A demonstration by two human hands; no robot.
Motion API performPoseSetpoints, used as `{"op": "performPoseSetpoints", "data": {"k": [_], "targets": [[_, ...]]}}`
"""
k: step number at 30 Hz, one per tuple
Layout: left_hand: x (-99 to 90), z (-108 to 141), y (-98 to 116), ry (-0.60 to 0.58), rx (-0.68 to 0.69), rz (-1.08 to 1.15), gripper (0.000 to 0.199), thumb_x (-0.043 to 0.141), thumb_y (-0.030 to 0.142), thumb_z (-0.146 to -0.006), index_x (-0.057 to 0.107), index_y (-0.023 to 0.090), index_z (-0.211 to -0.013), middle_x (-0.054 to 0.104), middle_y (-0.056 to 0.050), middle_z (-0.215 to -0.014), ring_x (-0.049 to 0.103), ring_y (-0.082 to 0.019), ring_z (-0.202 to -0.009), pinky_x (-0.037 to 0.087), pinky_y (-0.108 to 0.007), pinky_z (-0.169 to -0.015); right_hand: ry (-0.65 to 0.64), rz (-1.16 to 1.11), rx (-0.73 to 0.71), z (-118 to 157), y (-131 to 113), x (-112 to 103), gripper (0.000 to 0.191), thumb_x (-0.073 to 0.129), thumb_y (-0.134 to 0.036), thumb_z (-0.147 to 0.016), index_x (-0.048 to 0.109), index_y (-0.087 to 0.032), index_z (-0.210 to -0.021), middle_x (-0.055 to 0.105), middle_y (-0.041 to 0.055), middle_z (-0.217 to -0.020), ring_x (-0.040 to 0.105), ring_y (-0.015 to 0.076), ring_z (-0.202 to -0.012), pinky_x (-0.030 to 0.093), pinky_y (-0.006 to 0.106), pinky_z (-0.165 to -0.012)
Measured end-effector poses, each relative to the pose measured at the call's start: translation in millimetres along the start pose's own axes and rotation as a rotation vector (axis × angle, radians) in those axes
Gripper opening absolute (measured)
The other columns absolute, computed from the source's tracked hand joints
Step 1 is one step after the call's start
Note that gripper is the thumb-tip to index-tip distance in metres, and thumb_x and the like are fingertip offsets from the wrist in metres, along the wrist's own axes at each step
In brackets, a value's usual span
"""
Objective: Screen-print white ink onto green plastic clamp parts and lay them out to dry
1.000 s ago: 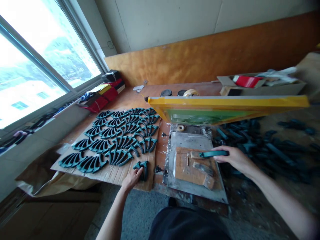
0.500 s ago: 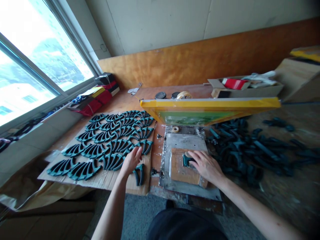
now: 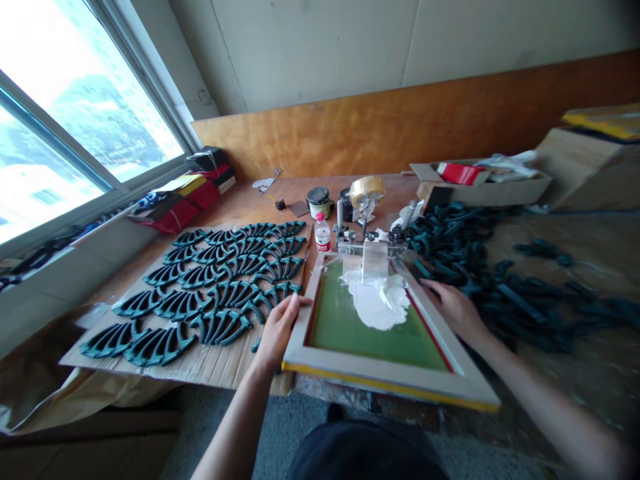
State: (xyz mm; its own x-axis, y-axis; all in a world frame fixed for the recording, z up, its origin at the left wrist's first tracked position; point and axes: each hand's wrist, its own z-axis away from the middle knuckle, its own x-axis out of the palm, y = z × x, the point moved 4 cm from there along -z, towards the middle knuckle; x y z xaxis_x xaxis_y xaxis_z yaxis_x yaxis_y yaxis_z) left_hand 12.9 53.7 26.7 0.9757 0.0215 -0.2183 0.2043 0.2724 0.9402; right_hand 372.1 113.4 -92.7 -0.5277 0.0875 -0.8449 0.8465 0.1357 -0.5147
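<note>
A silk-screen frame (image 3: 400,381) lies lowered in front of me, its green mesh (image 3: 345,340) facing up. White ink (image 3: 375,303) is pooled on the upper part of the mesh, against a squeegee blade (image 3: 375,260). My left hand (image 3: 281,327) grips the frame's left side, thumb on top. At the right side, my right hand (image 3: 457,310) has its fingers on the frame's edge. The frame covers the metal base and wooden block. Left of it, dark green curved plastic parts (image 3: 223,327) lie in fanned rows on a cardboard sheet (image 3: 220,363).
Loose dark green parts (image 3: 525,300) are heaped on the right. Behind the frame stand a hinge clamp (image 3: 350,237), a small bottle (image 3: 323,235), an ink tub (image 3: 319,202) and a tape roll (image 3: 367,191). An open carton (image 3: 495,190) sits at the back right.
The screen frame has swung down from its raised position over the block and the green part there. My right hand has left that part; both hands are now at the frame's sides.
</note>
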Motion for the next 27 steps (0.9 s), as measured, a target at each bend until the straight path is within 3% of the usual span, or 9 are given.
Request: {"op": "performPoseSetpoints", "data": {"k": [2,4,7,11,16,19,23,25,27], "targets": [[1.2,7.6,-47.5,-0.052,-0.091,-0.071,0.056,0.054,0.051,-0.084,0.055,0.017,-0.128,0.067,-0.002,-0.081,0.059,-0.014,-0.069,0.045,-0.021,-0.060,0.092,-0.014,-0.057,-18.4,-7.6,-14.3,0.042,0.043,-0.040,-0.092,0.056,-0.016,-0.123,0.060,0.0148,-0.120,0.058,0.0288,-0.109,0.047,0.042,-0.092],[4.5,7.1,-85.2,-0.044,-0.111,-0.205,0.064,0.053,0.045,-0.084,0.040,0.019,-0.141,0.067,-0.001,-0.081,0.061,-0.016,-0.072,0.047,-0.024,-0.065,0.141,0.009,-0.211,-33.5,-37.2,-16.3,0.047,0.056,-0.040,-0.086,0.051,-0.017,-0.127,0.051,0.0146,-0.131,0.051,0.0294,-0.118,0.043,0.043,-0.098],[8.2,0.2,-115.9,-0.001,-0.106,-0.431,0.062,0.048,0.042,-0.086,0.038,0.021,-0.143,0.068,-0.002,-0.082,0.063,-0.018,-0.076,0.047,-0.025,-0.071,0.015,0.118,-0.377,-43.4,-89.3,1.7,0.038,0.066,-0.030,-0.078,0.055,-0.018,-0.113,0.058,0.0130,-0.117,0.053,0.0287,-0.109,0.046,0.041,-0.091],[9.0,-4.7,-122.5,-0.029,-0.104,-0.486,0.058,0.044,0.043,-0.088,0.040,0.022,-0.141,0.069,-0.002,-0.085,0.064,-0.018,-0.078,0.047,-0.025,-0.072,-0.201,0.176,-0.428,-20.0,-117.0,25.9,0.006,0.057,-0.014,-0.081,0.057,-0.019,-0.083,0.063,0.0061,-0.083,0.057,0.0211,-0.085,0.045,0.029,-0.074],[7.9,-3.9,-123.6,-0.038,-0.110,-0.474,0.056,0.044,0.044,-0.088,0.043,0.021,-0.139,0.067,-0.002,-0.082,0.063,-0.017,-0.074,0.046,-0.025,-0.069,-0.299,0.055,-0.747,34.0,-110.4,17.2,0.021,0.044,-0.002,-0.077,0.057,-0.018,-0.079,0.061,0.0060,-0.080,0.053,0.0207,-0.082,0.042,0.030,-0.071],[8.0,-3.7,-126.4,-0.029,-0.119,-0.451,0.054,0.044,0.045,-0.088,0.045,0.021,-0.136,0.067,-0.002,-0.083,0.063,-0.017,-0.075,0.047,-0.024,-0.069,-0.409,0.013,-0.814,38.7,-106.4,8.8,0.020,0.046,-0.003,-0.077,0.057,-0.020,-0.077,0.060,0.0036,-0.078,0.052,0.0195,-0.080,0.041,0.029,-0.070],[7.7,-3.7,-126.3,-0.022,-0.123,-0.413,0.054,0.045,0.047,-0.087,0.047,0.020,-0.135,0.068,-0.003,-0.085,0.063,-0.017,-0.077,0.047,-0.025,-0.070,-0.261,0.001,-0.673,30.6,-106.5,9.8,0.021,0.044,-0.005,-0.080,0.060,-0.019,-0.081,0.061,0.0051,-0.080,0.054,0.0205,-0.082,0.043,0.031,-0.070],[7.6,-3.6,-125.1,-0.022,-0.117,-0.391,0.055,0.046,0.046,-0.087,0.046,0.020,-0.135,0.068,-0.003,-0.083,0.064,-0.017,-0.077,0.048,-0.025,-0.070,-0.156,-0.009,-0.687,39.1,-108.2,13.4,0.027,0.039,-0.003,-0.081,0.062,-0.017,-0.087,0.062,0.0081,-0.085,0.054,0.0219,-0.087,0.045,0.033,-0.075],[7.7,-3.3,-124.2,-0.024,-0.112,-0.369,0.056,0.047,0.046,-0.086,0.046,0.020,-0.135,0.067,-0.002,-0.079,0.064,-0.018,-0.075,0.048,-0.026,-0.069,-0.159,-0.038,-0.745,49.8,-109.5,16.1,0.029,0.038,-0.003,-0.081,0.064,-0.017,-0.087,0.063,0.0087,-0.086,0.055,0.0215,-0.087,0.046,0.033,-0.076]]}}
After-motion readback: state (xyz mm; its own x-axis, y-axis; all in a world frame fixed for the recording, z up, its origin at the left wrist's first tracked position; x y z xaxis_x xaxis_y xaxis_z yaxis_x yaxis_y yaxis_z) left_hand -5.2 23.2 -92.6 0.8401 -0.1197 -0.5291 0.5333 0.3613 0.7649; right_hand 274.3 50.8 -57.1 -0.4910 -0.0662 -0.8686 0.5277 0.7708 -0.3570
